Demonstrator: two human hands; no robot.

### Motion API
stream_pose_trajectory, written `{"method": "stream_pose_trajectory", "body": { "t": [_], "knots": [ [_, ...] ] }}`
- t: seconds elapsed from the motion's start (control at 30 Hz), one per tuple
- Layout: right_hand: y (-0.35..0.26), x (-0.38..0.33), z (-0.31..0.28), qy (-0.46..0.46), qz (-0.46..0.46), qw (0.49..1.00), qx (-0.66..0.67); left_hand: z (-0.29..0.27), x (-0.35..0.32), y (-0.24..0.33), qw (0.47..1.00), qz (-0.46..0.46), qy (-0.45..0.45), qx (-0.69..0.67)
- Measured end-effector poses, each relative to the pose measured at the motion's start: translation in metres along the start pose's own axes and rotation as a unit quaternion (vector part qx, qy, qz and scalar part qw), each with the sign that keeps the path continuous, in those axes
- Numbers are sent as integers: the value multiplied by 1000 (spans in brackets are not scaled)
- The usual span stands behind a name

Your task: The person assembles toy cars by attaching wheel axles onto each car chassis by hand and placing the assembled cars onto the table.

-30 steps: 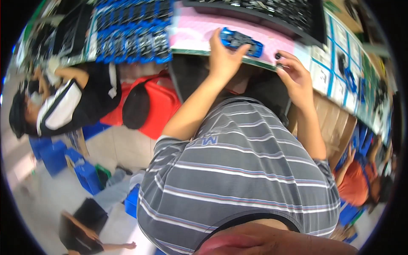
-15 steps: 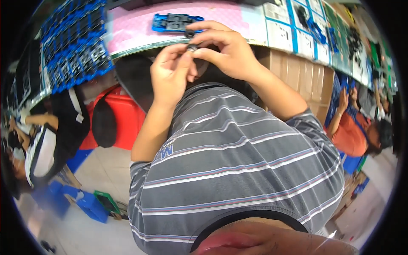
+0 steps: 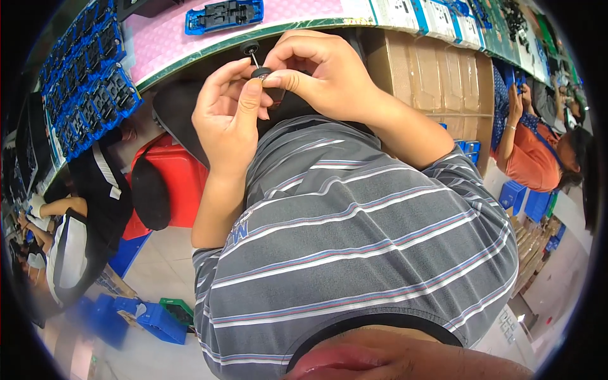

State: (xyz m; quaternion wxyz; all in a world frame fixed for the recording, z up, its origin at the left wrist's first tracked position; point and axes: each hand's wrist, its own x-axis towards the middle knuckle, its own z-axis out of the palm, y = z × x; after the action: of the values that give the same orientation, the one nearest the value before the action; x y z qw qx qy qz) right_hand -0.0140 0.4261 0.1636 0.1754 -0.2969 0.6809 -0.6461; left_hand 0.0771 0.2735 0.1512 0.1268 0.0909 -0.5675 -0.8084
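Both hands are drawn in close to the chest, just off the near edge of the table [image 3: 190,60], where the person can look straight down on them. The left hand [image 3: 225,120] has its fingers curled narrow, thumb and forefinger pinched on a small black wheel [image 3: 261,73]. The right hand [image 3: 323,73] meets it from the other side, its fingertips closed on the same wheel. A thin metal axle [image 3: 254,61] runs up from that wheel to a second small black wheel [image 3: 249,48] at its far end, so the piece stands nearly upright between the two grips, held at one end and free at the other.

On the pink mat [image 3: 164,38] near the table's edge lies a blue tray with black parts [image 3: 223,14], within easy reach. Further along to the left, more blue trays [image 3: 85,82] are laid out in rows. Cardboard boxes [image 3: 437,69] stand under the table on the right, beyond them a seated co-worker in orange [image 3: 535,158].
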Motion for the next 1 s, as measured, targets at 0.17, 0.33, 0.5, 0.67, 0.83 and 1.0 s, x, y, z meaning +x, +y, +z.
{"method": "stream_pose_trajectory", "body": {
  "t": [0.17,0.33,0.5,0.67,0.83,1.0],
  "knots": [
    [1,-10,5,19,-31,999,-4,-2,-7,-7,997,58,-17,50],
    [5,-14,3,-21,10,999,39,-4,-17,-16,997,74,-16,16],
    [9,-18,1,-31,30,991,126,-1,-14,-18,998,54,-2,-18],
    [12,-13,-16,6,-11,1000,-14,9,-4,-24,1000,30,3,1],
    [28,-5,-17,-7,31,999,37,7,5,-43,1000,25,-4,3],
    [43,5,-8,-20,51,998,-15,-6,11,-55,999,-13,27,27]
  ]
}}
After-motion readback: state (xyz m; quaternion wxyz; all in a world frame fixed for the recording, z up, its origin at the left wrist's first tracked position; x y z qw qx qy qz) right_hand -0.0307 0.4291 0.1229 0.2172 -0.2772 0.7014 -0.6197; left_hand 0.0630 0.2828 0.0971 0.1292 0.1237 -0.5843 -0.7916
